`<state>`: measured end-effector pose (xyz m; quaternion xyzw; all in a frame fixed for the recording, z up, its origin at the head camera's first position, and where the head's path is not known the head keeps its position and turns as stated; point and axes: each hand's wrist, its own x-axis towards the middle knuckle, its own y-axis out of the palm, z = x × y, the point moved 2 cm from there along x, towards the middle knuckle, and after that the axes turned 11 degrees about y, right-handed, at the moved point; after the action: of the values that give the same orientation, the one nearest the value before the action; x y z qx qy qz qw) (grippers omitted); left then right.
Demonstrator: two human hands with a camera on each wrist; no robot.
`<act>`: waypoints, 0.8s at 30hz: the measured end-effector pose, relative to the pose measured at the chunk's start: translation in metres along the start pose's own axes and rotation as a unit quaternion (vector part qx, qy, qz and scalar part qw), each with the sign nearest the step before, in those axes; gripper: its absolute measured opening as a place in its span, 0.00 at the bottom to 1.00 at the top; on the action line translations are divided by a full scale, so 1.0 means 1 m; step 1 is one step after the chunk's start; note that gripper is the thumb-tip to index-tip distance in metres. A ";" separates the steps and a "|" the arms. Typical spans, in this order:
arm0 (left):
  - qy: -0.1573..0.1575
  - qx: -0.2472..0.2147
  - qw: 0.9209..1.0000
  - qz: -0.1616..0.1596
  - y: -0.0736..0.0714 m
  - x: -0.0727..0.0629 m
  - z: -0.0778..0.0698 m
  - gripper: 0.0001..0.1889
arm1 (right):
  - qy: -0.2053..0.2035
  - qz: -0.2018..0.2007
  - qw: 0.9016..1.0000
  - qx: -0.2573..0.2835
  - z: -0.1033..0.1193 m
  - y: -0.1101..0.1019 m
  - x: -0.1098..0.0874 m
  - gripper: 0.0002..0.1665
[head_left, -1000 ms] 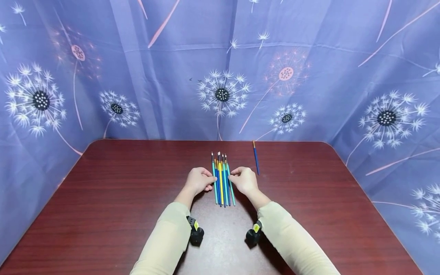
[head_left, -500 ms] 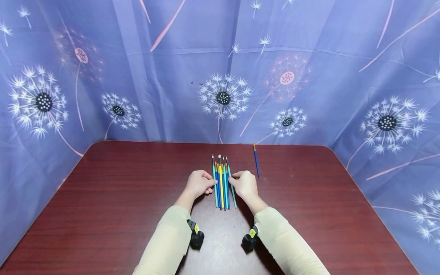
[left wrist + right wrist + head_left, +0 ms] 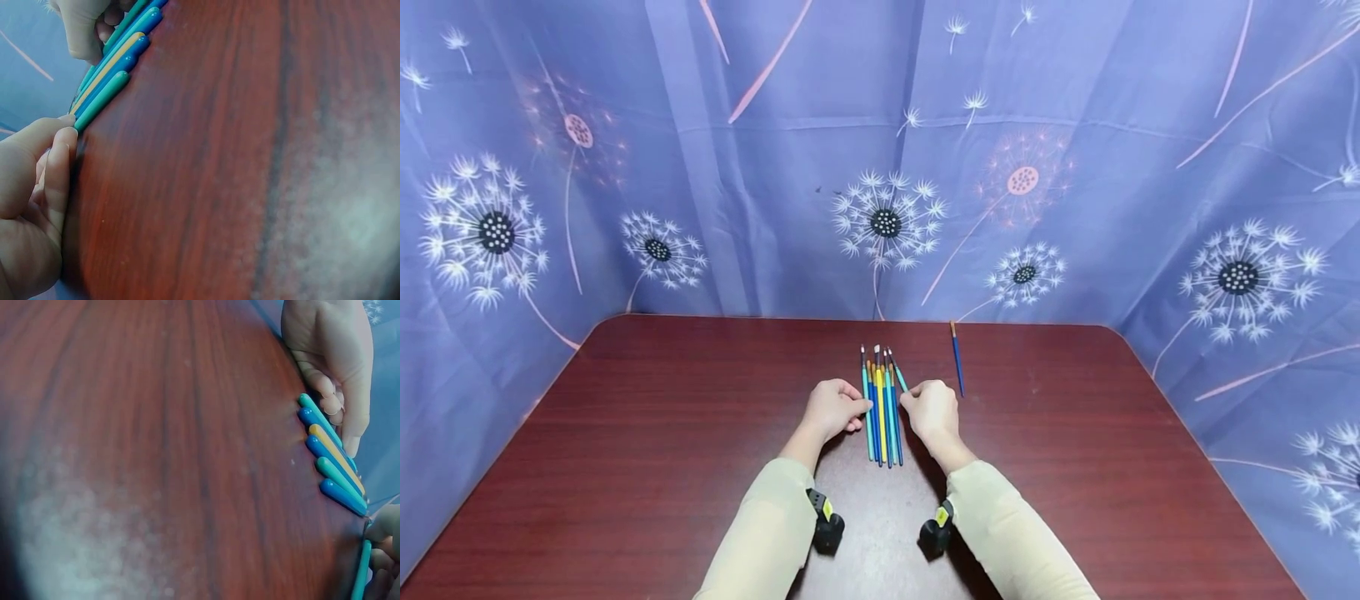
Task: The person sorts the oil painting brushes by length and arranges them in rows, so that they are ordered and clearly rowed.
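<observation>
Several paintbrushes lie side by side, bristles toward the back, with a yellow paintbrush point(image 3: 882, 421) in the middle and blue and teal ones around it. At the row's left edge my left hand point(image 3: 833, 408) pinches the outer teal paintbrush point(image 3: 869, 437) between thumb and fingers. My right hand point(image 3: 932, 412) holds another teal paintbrush point(image 3: 900, 378) on the right side. That brush slants, its tip still near the others; its handle end point(image 3: 361, 572) shows below the fingers in the right wrist view, apart from the row. The rounded handle ends of the row show in both wrist views.
A lone blue paintbrush point(image 3: 957, 360) lies at the table's back edge, right of the row. The dark red wooden table point(image 3: 662, 433) meets a blue dandelion-print curtain point(image 3: 760, 208) behind and at both sides. Each wrist wears a small black camera point(image 3: 827, 533).
The right hand has swung the right-hand teal paintbrush's handle end outward, away from the row, so it slants more. The left hand stays at the row's left edge. The head view has tilted slightly.
</observation>
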<state>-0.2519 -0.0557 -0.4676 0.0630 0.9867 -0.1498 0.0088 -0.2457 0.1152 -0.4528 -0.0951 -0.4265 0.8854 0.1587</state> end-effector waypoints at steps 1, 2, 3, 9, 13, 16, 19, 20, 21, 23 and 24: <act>0.001 0.001 1.000 -0.001 0.000 0.000 0.000 0.09 | 0.003 0.000 1.000 0.003 0.000 0.000 0.000 0.08; 0.001 0.001 1.000 -0.002 0.000 0.000 0.000 0.09 | 0.006 0.000 1.000 0.007 -0.001 0.001 0.001 0.08; 0.002 0.002 1.000 -0.001 0.000 0.000 0.001 0.09 | 0.008 -0.001 1.000 0.011 -0.001 0.001 0.001 0.08; 0.005 0.006 1.000 0.002 0.000 0.001 0.003 0.09 | 0.012 -0.004 0.999 0.038 -0.003 -0.001 0.003 0.08; 0.004 0.003 1.000 0.001 0.001 0.000 0.004 0.09 | 0.004 -0.003 0.998 0.064 -0.004 -0.003 0.002 0.08; 0.007 0.004 1.000 0.002 0.000 0.000 0.003 0.09 | 0.006 -0.006 0.997 0.083 -0.005 -0.005 0.002 0.08; 0.002 0.000 1.000 0.002 0.000 0.000 0.002 0.08 | 0.018 -0.001 0.995 0.095 -0.008 -0.007 0.002 0.09; 0.002 0.000 1.000 0.002 0.000 0.000 0.002 0.08 | 0.023 0.004 0.995 0.100 -0.009 -0.008 0.002 0.09; 0.004 0.002 1.000 0.003 0.000 0.000 0.002 0.08 | 0.027 0.006 0.994 0.102 -0.010 -0.008 0.003 0.09; 0.000 -0.004 1.000 0.003 0.000 0.000 0.000 0.08 | 0.039 0.010 0.993 0.111 -0.012 -0.011 0.002 0.09; 0.001 -0.006 1.000 0.004 0.000 0.000 0.000 0.08 | 0.040 0.007 0.992 0.115 -0.012 -0.013 0.002 0.09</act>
<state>-0.2519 -0.0560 -0.4672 0.0667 0.9873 -0.1440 0.0092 -0.2413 0.1321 -0.4505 -0.1148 -0.3141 0.9252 0.1793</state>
